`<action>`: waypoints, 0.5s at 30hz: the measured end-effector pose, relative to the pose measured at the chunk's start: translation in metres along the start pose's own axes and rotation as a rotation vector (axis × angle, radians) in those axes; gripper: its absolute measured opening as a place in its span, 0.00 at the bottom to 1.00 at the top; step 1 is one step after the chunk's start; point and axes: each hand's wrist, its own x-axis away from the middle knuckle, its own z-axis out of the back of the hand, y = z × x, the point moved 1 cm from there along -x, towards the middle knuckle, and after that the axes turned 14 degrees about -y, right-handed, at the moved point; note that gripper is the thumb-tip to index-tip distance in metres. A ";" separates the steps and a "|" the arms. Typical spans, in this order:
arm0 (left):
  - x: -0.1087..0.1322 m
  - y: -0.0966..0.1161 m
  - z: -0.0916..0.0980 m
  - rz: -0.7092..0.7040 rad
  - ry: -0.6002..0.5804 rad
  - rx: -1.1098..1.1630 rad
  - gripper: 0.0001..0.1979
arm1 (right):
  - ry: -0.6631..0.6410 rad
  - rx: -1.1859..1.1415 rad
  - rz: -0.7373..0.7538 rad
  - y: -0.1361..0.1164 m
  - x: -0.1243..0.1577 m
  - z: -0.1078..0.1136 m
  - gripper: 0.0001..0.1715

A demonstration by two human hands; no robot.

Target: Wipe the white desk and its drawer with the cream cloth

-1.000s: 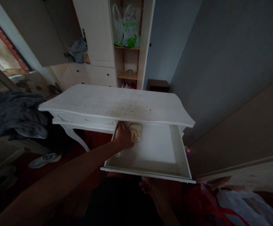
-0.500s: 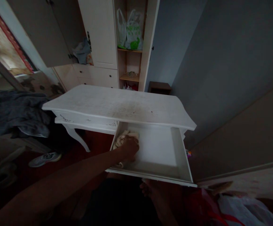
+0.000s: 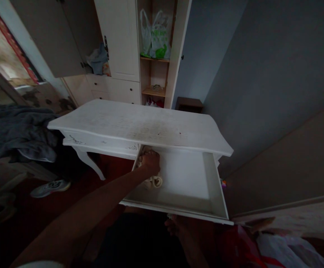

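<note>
My left hand (image 3: pixel 150 162) reaches into the open drawer (image 3: pixel 216 190) of a white table (image 3: pixel 117 121) and presses a crumpled cream cloth (image 3: pixel 154 181) against the drawer's left rear corner, fingers closed over it. Part of the cloth shows below the hand, a bit more above it. My right hand (image 3: pixel 175 226) is under the drawer's front edge, in shadow, fingers curled up against the underside; what they grip is hidden.
A dark blanket (image 3: pixel 16 130) lies on a bed at left. A shoe (image 3: pixel 49 187) rests on the red floor. Behind the table stands a wardrobe with plastic bags (image 3: pixel 154 35) on a shelf. A grey wall runs along the right. White bags (image 3: pixel 287 249) lie at bottom right.
My left hand slid the cloth inside the drawer, first toward the front left, then back toward the rear left corner. The right hand stayed under the drawer front.
</note>
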 end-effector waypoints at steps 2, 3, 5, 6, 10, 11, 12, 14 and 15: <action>-0.010 -0.002 0.003 0.005 0.012 0.068 0.27 | -0.006 -0.012 0.008 -0.002 0.003 -0.002 0.28; -0.014 -0.004 0.004 0.003 0.008 0.097 0.25 | -0.010 -0.017 0.012 -0.003 0.004 -0.003 0.28; -0.019 -0.006 0.006 -0.006 -0.003 0.140 0.25 | -0.021 -0.023 0.022 -0.002 0.004 -0.004 0.27; -0.021 -0.006 0.007 -0.010 0.001 0.152 0.25 | -0.025 -0.025 0.024 -0.001 0.004 -0.003 0.28; -0.022 -0.002 0.002 -0.039 0.109 0.147 0.25 | -0.022 -0.027 0.016 0.003 0.002 -0.002 0.28; -0.022 0.001 0.000 -0.058 0.139 0.143 0.24 | -0.024 -0.029 0.016 0.003 0.002 -0.002 0.28; -0.023 0.004 -0.002 -0.077 0.163 0.143 0.23 | -0.030 -0.031 0.020 0.004 0.002 -0.002 0.27; -0.026 0.012 -0.004 -0.109 0.196 0.157 0.21 | -0.045 -0.041 0.025 0.004 0.002 -0.002 0.26; -0.028 0.017 -0.004 -0.121 0.205 0.163 0.21 | -0.050 -0.046 0.027 0.004 0.002 -0.002 0.26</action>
